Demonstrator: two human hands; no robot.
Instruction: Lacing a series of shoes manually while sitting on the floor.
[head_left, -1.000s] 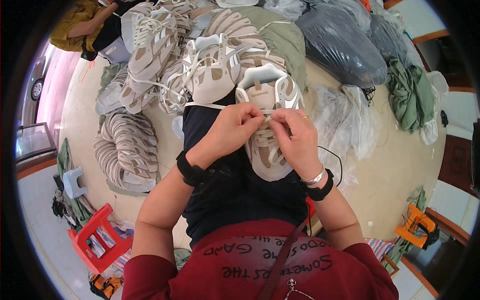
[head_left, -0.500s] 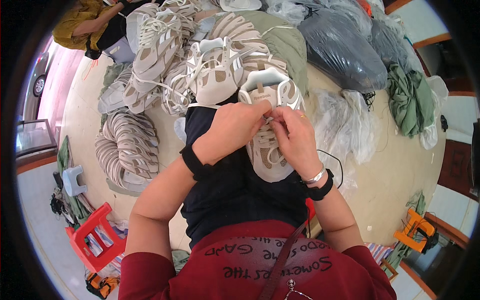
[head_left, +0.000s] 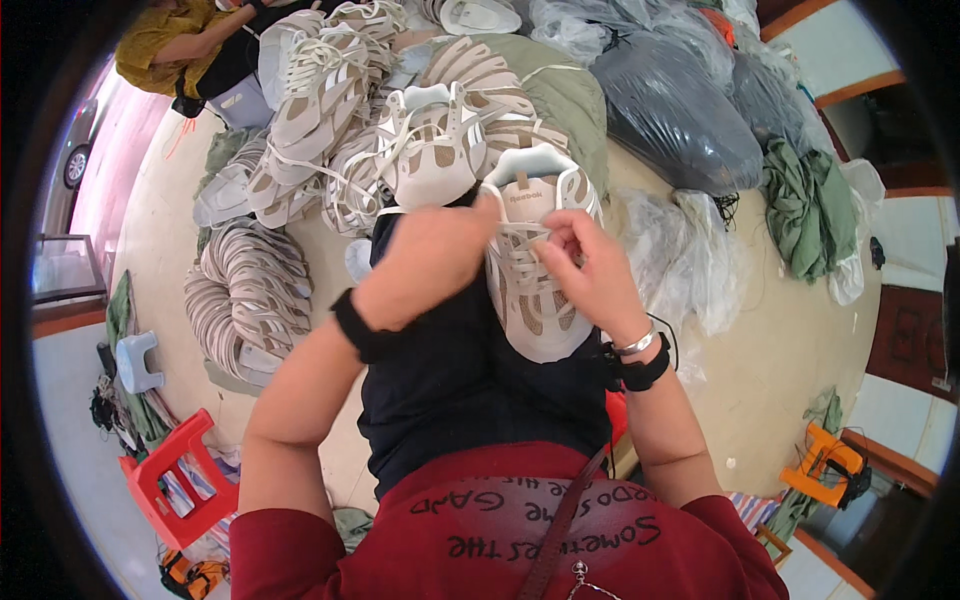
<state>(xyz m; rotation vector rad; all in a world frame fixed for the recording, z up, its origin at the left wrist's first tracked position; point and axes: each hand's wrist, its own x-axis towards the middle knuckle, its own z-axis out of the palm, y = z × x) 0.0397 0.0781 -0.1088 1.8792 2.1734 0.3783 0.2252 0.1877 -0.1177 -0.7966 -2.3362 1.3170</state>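
Observation:
A beige and white shoe upper [head_left: 545, 310] lies on my right thigh, its toe toward me. White shoelace [head_left: 522, 240] crosses its eyelet rows. At the right eyelet side my right hand [head_left: 597, 275] is closed, thumb and forefinger on the lace. My left hand [head_left: 440, 258] is smeared by motion just left of the shoe upper; its fingertips are near the upper's left eyelets, and whether it grips lace I cannot make out. A second laced shoe upper [head_left: 432, 150] rests beyond my left knee, beside the first.
Piles of similar uppers [head_left: 330, 90] lie ahead and left, with a curved stack [head_left: 250, 295] on the floor. Grey plastic-wrapped bundles [head_left: 680, 110] and clear plastic sheeting [head_left: 685, 255] are right. A red stool [head_left: 185, 480] stands at left. Another person's arm [head_left: 205, 45] shows far left.
My left hand has moved left and down, away from my right hand. My right hand stays by the eyelets, and the lace now lies closer across the upper.

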